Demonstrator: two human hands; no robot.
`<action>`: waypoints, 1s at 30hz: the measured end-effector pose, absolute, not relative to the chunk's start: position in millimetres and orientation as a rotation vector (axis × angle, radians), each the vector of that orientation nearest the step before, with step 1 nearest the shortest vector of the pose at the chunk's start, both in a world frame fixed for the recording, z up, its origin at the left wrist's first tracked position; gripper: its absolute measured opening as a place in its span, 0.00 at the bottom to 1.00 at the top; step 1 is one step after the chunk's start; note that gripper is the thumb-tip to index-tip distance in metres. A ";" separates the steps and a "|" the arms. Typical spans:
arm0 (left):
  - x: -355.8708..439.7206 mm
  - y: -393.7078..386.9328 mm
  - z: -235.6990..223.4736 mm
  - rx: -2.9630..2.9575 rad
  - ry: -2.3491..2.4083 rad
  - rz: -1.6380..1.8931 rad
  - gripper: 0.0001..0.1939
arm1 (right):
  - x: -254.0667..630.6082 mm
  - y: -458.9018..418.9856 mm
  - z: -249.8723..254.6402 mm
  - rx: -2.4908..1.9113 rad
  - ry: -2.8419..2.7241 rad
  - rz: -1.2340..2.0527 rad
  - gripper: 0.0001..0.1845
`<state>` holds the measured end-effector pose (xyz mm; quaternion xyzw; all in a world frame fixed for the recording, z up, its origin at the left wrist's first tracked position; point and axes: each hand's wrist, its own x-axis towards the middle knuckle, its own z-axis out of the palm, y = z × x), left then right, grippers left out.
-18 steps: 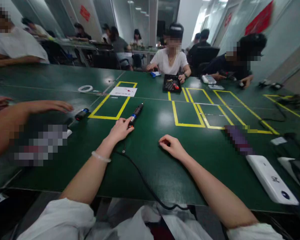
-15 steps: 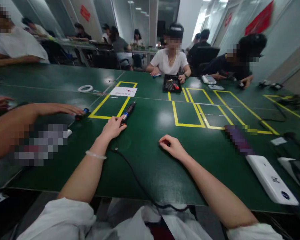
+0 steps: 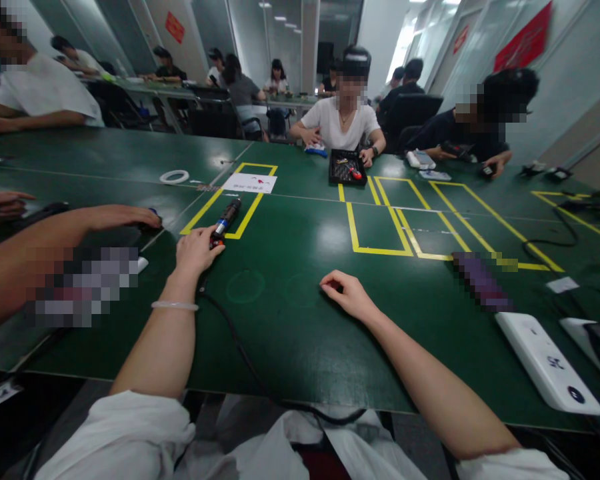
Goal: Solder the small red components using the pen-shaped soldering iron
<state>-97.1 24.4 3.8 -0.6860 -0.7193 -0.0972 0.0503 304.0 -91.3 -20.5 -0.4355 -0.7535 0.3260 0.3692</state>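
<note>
My left hand [image 3: 196,252], with a pale bracelet at the wrist, is closed around the rear of a black-and-blue tool [image 3: 227,217] shaped like an electric screwdriver. The tool lies low over the table, its dark tip pointing away from me into a yellow-taped rectangle [image 3: 240,233]. An orange part shows beside my fingers. From near the heel of this hand a black cable [image 3: 240,347] runs back over the table edge to my lap. My right hand [image 3: 347,293] rests on the green table [image 3: 290,333] with its fingers curled in, and nothing shows in it.
A printed paper [image 3: 250,183] and a white ring [image 3: 174,177] lie ahead. Across the table a person sits behind a black tray [image 3: 347,175]. At left a co-worker's hand [image 3: 140,217] reaches in. A phone [image 3: 483,283] and a white power bank [image 3: 547,363] lie at right.
My left hand has moved left and slightly forward with the tool, which now points into the taped rectangle. My right hand stays put. The co-worker's hand at left has pulled back a little.
</note>
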 end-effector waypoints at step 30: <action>90.0 -59.7 12.8 -3.694 -1.550 -0.994 0.25 | 300.5 -93.6 -18.2 -1.011 -1.966 0.892 0.20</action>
